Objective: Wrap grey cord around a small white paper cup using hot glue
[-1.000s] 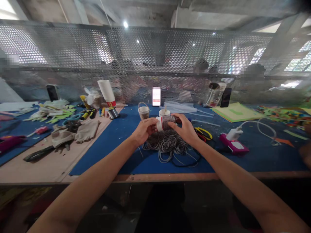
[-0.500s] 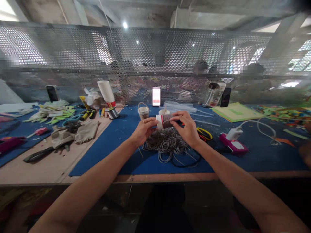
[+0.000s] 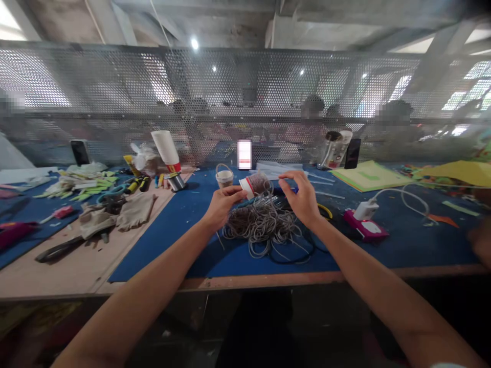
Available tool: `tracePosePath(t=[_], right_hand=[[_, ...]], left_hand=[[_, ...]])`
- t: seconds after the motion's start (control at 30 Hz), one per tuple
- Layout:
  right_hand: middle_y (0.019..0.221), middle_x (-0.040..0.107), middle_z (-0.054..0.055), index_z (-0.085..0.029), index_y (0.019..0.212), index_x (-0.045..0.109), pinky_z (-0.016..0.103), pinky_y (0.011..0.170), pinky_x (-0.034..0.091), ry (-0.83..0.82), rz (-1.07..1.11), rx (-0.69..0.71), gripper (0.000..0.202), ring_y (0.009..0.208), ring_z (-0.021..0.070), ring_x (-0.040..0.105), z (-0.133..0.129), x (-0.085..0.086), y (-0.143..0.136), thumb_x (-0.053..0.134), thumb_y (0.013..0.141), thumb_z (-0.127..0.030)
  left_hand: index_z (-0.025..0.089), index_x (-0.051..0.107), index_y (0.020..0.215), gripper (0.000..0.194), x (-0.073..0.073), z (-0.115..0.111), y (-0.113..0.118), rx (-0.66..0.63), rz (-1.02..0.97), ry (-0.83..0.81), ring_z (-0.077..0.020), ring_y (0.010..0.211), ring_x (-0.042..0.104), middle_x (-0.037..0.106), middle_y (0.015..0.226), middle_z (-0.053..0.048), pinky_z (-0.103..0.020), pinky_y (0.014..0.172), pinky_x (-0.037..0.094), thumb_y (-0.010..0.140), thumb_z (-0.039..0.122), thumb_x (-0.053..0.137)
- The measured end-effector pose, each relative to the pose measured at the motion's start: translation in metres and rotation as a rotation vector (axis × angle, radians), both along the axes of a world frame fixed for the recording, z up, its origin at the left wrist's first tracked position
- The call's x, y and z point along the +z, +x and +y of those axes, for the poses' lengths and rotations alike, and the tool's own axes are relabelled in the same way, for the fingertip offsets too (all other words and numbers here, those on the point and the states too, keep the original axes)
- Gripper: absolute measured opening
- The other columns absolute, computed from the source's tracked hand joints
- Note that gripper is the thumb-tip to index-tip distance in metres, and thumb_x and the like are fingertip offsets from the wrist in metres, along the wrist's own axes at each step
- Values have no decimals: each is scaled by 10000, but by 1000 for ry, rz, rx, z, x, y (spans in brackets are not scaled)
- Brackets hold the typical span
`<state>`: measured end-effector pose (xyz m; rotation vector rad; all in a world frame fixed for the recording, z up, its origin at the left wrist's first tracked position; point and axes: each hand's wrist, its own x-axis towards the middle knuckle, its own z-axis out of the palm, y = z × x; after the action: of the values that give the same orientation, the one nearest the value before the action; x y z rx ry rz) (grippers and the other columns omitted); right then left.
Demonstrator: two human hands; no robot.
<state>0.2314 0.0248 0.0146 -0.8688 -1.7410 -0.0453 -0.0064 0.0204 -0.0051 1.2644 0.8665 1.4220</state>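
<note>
My left hand (image 3: 226, 202) grips a white paper cup (image 3: 247, 188) at its rim end, fingers and thumb closed on it. Grey cord (image 3: 260, 182) is wound round the cup's body, and the cup lies tilted with its base toward the right. A strand hangs from it toward a loose heap of grey cord (image 3: 264, 227) on the blue mat. Right of the cup, my right hand (image 3: 303, 197) is apart from it, with thumb and forefinger spread and nothing visible between them. Beyond my left hand stands a small cord-covered cup (image 3: 224, 179) with a looped handle.
A stack of paper cups (image 3: 165, 148) leans on a metal tin at the back left. Work gloves (image 3: 134, 212) and a black-handled tool (image 3: 61, 249) lie left. On the right are a purple power block (image 3: 366, 225) with a charger and yellow-green sheets (image 3: 370, 176). A perforated metal screen (image 3: 245, 97) rises behind.
My right hand has let go of the wound cord and moved right, its fingers opening. The cup in my left hand has tilted, its base end rising.
</note>
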Motion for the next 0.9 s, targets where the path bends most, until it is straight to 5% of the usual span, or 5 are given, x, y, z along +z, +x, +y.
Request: tracePosePath(t=[0.2, 0.37, 0.6, 0.9], right_hand=[[944, 728, 66, -201, 954, 691, 332, 824, 495, -251, -94, -254, 207, 848, 202, 661, 35, 4, 39, 532, 920, -328], [1008, 755, 73, -230, 971, 722, 335, 816, 468, -626, -417, -496, 261, 955, 252, 678, 47, -5, 66, 534, 902, -398], [1001, 756, 152, -211, 948, 757, 396, 820, 478, -854, -560, -510, 553, 1008, 328, 687, 52, -19, 60, 456, 877, -670], [850, 758, 137, -199, 779, 763, 327, 751, 468, -864, -506, -558, 475, 927, 295, 705, 50, -18, 52, 503, 850, -590]], left_hand=[[149, 790, 869, 292, -1, 3, -1, 71, 37, 8, -146, 726, 616, 725, 806, -55, -287, 714, 484, 648, 330, 851], [133, 788, 909, 329, 2, -1, 0, 119, 102, 31, -157, 735, 610, 735, 834, -64, -294, 718, 478, 661, 344, 834], [146, 794, 854, 276, 4, -5, 2, 124, 108, 51, -151, 705, 594, 731, 802, -59, -291, 714, 470, 656, 332, 842], [145, 794, 886, 302, -2, 1, 1, 89, 70, 40, -150, 724, 621, 731, 818, -62, -300, 747, 505, 667, 346, 842]])
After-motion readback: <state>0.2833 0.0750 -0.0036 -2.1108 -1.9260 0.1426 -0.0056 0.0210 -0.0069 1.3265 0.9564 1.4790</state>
